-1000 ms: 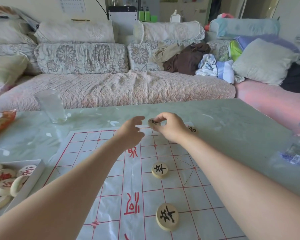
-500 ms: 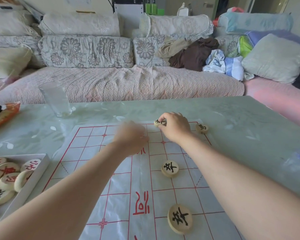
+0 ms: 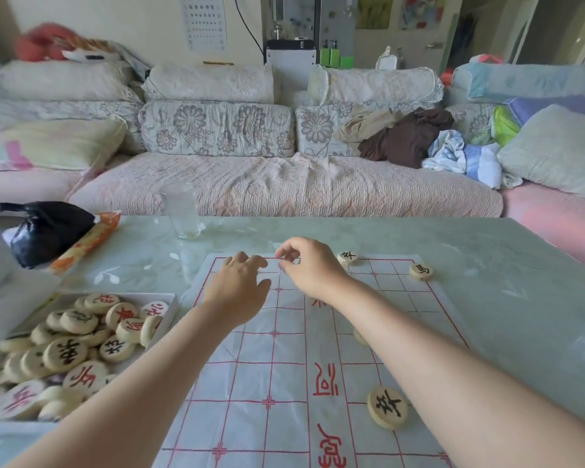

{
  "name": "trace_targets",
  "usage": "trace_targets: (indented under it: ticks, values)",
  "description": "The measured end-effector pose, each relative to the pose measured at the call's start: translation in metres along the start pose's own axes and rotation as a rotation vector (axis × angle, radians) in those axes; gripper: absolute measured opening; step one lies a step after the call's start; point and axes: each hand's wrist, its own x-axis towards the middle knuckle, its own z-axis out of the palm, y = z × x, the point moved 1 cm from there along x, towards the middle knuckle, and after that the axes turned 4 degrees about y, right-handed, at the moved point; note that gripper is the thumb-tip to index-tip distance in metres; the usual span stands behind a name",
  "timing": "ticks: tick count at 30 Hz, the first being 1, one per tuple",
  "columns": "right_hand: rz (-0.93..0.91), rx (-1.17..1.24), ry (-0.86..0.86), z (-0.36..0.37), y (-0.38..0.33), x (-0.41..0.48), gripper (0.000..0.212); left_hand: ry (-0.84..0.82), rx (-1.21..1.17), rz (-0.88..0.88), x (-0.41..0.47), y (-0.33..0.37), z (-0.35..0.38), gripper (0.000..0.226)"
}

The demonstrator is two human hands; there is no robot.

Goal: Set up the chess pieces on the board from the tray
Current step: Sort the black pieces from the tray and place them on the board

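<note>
Setup check, early stage.

The board (image 3: 284, 366) is lying flat on the worktop (image 3: 487, 258). The tray (image 3: 174, 300) is sitting just beside its left edge, heaped with pieces (image 3: 65, 352), red and black lettering mixed.

On the board, four pieces are showing:
- edge piece (image 3: 348, 256): sitting on the far line, just right of the right hand (image 3: 309, 265), black lettering.
- corner piece (image 3: 421, 271): sitting at the far right corner, black lettering.
- near piece (image 3: 387, 407): lying right of the red river lettering, black lettering.
- fourth piece (image 3: 360, 337): mostly hiding under the right forearm, face unreadable.

Hands:
- left hand (image 3: 240, 285): palm down over the far left squares, fingers apart and relaxed, holding nothing. Whether it is touching the sheet, cannot tell.
- right hand: hanging over the middle of the far line, fingers curled, thumb and forefinger tips nearly meeting. No piece is showing between them; whether they are pinching the sheet edge or nothing, cannot tell.

Judgement: only a small share of the set is placed. The far row is mostly bare, no red piece is showing on the grid, and the bulk is waiting in the tray. Most of the job is remaining.
</note>
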Motion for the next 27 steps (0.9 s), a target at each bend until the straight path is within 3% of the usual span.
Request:
trace_targets:
  ticks: [6,12,15,18,23,27]
  values:
    - [-0.068,0.072,-0.162,0.06,-0.075,-0.032,0.014,0.023,0.111,-0.123,-0.044,-0.076,-0.067,0.033]
    - [-0.144,-0.029,-0.32,0.113,-0.128,-0.049,0.018,0.039,0.232,-0.161,-0.092,-0.146,-0.108,0.028]
    - [-0.28,-0.223,-0.332,0.133,-0.151,-0.053,0.02,0.034,0.241,-0.177,-0.111,-0.176,-0.125,0.026]
    - [-0.431,-0.465,-0.378,0.15,-0.169,-0.054,0.036,0.045,0.228,-0.166,-0.123,-0.196,-0.135,0.025]
    - [-0.473,-0.765,-0.449,0.169,-0.187,-0.049,0.05,0.019,0.143,-0.126,-0.128,-0.207,-0.135,0.03]
    - [-0.441,-0.876,-0.501,0.175,-0.195,-0.049,0.057,-0.06,0.226,-0.131,-0.131,-0.214,-0.138,0.043]
